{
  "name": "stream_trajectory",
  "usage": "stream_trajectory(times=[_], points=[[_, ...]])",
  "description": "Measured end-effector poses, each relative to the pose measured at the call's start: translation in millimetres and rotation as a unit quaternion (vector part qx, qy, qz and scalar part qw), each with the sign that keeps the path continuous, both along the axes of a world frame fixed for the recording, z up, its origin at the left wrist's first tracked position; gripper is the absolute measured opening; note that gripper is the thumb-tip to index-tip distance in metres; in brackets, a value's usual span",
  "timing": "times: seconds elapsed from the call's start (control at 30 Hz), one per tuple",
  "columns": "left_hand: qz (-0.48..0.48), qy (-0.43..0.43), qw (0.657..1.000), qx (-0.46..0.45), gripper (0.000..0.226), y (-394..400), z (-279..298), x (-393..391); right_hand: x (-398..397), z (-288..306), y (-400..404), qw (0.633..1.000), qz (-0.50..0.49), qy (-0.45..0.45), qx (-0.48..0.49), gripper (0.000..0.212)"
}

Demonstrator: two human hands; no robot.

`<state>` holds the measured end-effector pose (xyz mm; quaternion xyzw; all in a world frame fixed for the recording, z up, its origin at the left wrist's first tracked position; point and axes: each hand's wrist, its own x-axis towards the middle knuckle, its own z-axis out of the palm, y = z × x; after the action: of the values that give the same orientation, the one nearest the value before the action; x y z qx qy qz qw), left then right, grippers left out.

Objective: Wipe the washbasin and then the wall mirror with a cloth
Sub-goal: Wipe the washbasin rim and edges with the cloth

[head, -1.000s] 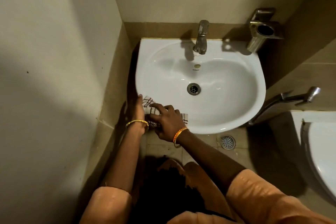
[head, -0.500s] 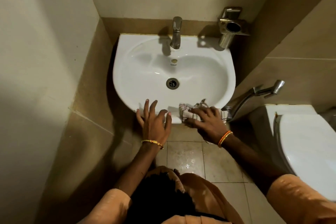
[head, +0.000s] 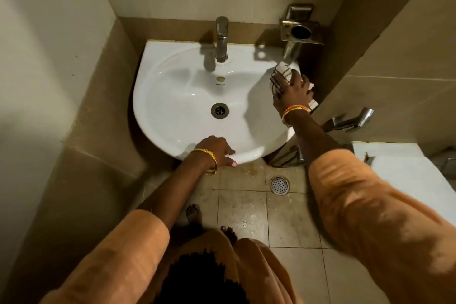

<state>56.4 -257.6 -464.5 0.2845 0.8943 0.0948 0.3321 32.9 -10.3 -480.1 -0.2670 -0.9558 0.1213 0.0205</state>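
A white washbasin (head: 172,96) hangs on the back wall, with a steel tap (head: 221,39) at its rear and a drain (head: 219,110) in the bowl. My right hand (head: 292,91) presses a white checked cloth (head: 283,71) on the basin's right rim, fingers spread over it. My left hand (head: 217,150) grips the basin's front rim, thumb under the edge. The wall mirror is out of view.
A steel holder (head: 299,29) is fixed to the wall above the basin's right corner. A hand sprayer (head: 352,121) hangs on the right wall. A white toilet (head: 407,168) stands at the right. A floor drain (head: 279,185) and my bare feet (head: 195,215) are on the tiles.
My right hand has slid the cloth from the basin's front rim up along the right rim toward the back. My left hand has stayed on the front rim, fingers now curled over it.
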Motion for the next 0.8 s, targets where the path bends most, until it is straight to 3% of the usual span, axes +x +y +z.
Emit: stream_trajectory(times=[0.1, 0.2, 0.3, 0.37, 0.43, 0.5, 0.63, 0.73, 0.8], points=[[0.008, -0.01, 1.0, -0.011, 0.055, 4.6, 2.5, -5.7, -15.2, -13.1, 11.9, 0.994, -0.026, -0.098, -0.05, 0.064], [0.046, -0.012, 0.999, 0.011, 0.053, -2.5, -2.2, -3.8, 3.0, -21.0, 10.0, 0.994, -0.079, -0.029, -0.066, 0.065], [0.115, -0.043, 0.99, 0.067, 0.039, -15.6, -10.4, -5.9, 31.6, -28.1, 2.9, 0.979, -0.134, 0.057, -0.145, 0.061], [0.207, -0.096, 0.961, 0.157, 0.021, -23.0, -15.6, -8.6, 54.2, -33.9, -11.3, 0.963, -0.162, 0.101, -0.192, 0.059], [0.338, -0.13, 0.888, 0.283, 0.013, -27.7, -20.2, -7.5, 74.5, -37.7, -34.0, 0.951, -0.166, 0.14, -0.22, 0.06], [0.435, -0.06, 0.824, 0.358, 0.017, -32.7, -25.4, -1.3, 89.0, -39.5, -60.3, 0.939, -0.175, 0.171, -0.24, 0.059], [0.412, 0.174, 0.822, 0.352, 0.022, -49.0, -33.5, 19.6, 101.6, -25.6, -115.1, 0.914, -0.233, 0.181, -0.278, 0.056], [0.368, 0.212, 0.823, 0.376, 0.026, -62.2, -42.3, 24.9, 104.7, -21.0, -165.7, 0.906, -0.243, 0.179, -0.296, 0.059], [0.38, 0.171, 0.824, 0.384, 0.028, -67.2, -41.8, 24.7, 103.2, -19.1, -195.9, 0.894, -0.254, 0.172, -0.327, 0.062]])
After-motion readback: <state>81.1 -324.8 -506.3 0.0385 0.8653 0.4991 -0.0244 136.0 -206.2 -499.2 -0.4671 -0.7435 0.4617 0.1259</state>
